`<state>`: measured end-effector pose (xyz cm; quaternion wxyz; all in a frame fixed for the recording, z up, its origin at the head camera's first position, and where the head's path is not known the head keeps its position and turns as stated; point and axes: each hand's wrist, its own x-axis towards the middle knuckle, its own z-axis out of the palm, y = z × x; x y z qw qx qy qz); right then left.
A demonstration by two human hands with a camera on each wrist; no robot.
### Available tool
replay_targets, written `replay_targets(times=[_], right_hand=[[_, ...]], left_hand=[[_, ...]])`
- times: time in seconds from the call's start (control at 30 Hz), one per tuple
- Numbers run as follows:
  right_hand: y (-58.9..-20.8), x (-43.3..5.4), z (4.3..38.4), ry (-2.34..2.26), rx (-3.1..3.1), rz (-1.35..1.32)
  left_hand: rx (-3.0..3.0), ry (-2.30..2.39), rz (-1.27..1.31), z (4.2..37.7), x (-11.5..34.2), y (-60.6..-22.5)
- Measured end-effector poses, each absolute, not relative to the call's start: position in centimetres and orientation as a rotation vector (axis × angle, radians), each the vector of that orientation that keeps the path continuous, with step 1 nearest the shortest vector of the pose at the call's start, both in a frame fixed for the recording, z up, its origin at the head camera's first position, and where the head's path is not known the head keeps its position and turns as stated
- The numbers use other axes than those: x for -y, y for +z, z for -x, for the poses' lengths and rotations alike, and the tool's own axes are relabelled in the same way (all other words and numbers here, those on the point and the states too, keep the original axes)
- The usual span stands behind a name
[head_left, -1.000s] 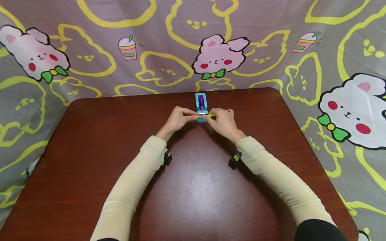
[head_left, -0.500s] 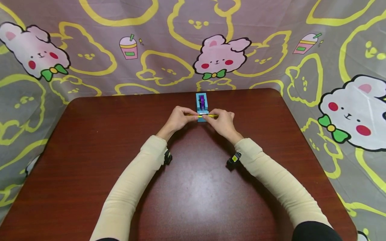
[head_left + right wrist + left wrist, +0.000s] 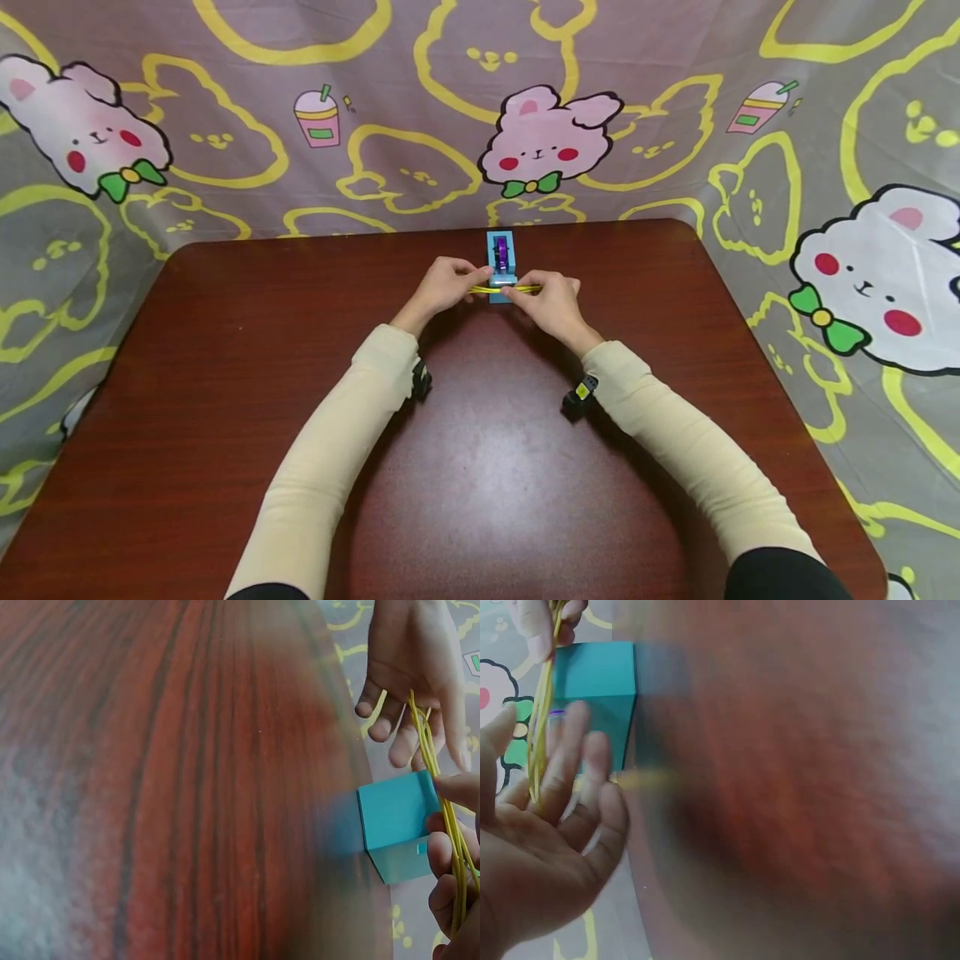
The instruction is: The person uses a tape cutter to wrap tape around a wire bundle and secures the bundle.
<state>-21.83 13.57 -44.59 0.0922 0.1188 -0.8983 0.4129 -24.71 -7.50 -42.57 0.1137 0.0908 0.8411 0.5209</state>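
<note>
My right hand (image 3: pixel 553 302) pinches a bundle of thin yellow strands (image 3: pixel 454 851) between thumb and fingers; the bundle seems doubled into loops. My left hand (image 3: pixel 444 285) has its thumb spread from loosely bent fingers in the left wrist view, and the far end of the strands (image 3: pixel 538 750) lies against those fingers without a visible pinch. Just behind and below the strands stands a blue tape dispenser (image 3: pixel 492 265) with a purple tape roll (image 3: pixel 502 252). In the right wrist view the dispenser (image 3: pixel 397 810) appears teal, partly covered by the right fingers.
The dispenser stands near the back edge of a dark red-brown wooden table (image 3: pixel 225 375). A patterned fabric curtain (image 3: pixel 420 100) rises behind the table and along its sides. Dark wrist cameras (image 3: pixel 577 398) sit under both sleeves.
My left thumb and fingers, pinching the strands before, have come apart and the hand has shifted slightly up. The strands now fan out at that end. The right hand stays nearly still.
</note>
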Motion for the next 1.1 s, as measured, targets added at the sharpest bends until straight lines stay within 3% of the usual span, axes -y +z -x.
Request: replay_targets(times=[0.4, 1.1], right_hand=[[-44.9, -13.8, 21.9, 1.232, 2.689, -0.359], [-45.1, -14.3, 22.6, 1.247, 2.675, -0.435]], left_hand=[[-2.466, 1.293, -0.142, 25.9, 6.1, -41.5], [-2.448, 1.297, 0.0, 26.4, 5.4, -41.9]])
